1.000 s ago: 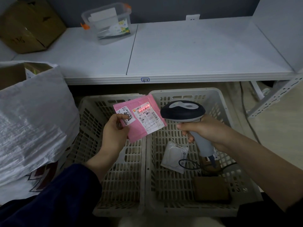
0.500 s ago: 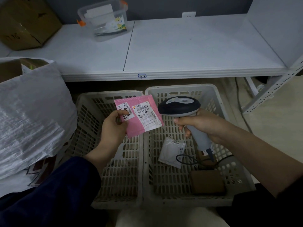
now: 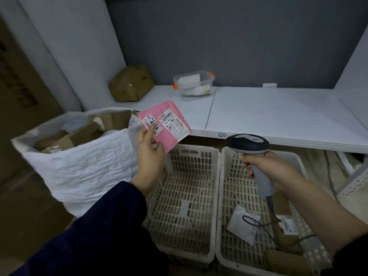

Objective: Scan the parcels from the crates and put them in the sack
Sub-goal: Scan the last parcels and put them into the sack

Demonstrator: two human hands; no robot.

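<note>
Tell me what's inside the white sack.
The white sack holds several brown cardboard parcels, seen through its open mouth. Anything deeper is hidden by its front wall.

The sack (image 3: pixel 83 166) stands left of two side-by-side crates (image 3: pixel 219 176).

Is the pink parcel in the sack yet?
Out, not yet in. The left hand pinches the pink parcel in the air, just right of the open sack.
</note>
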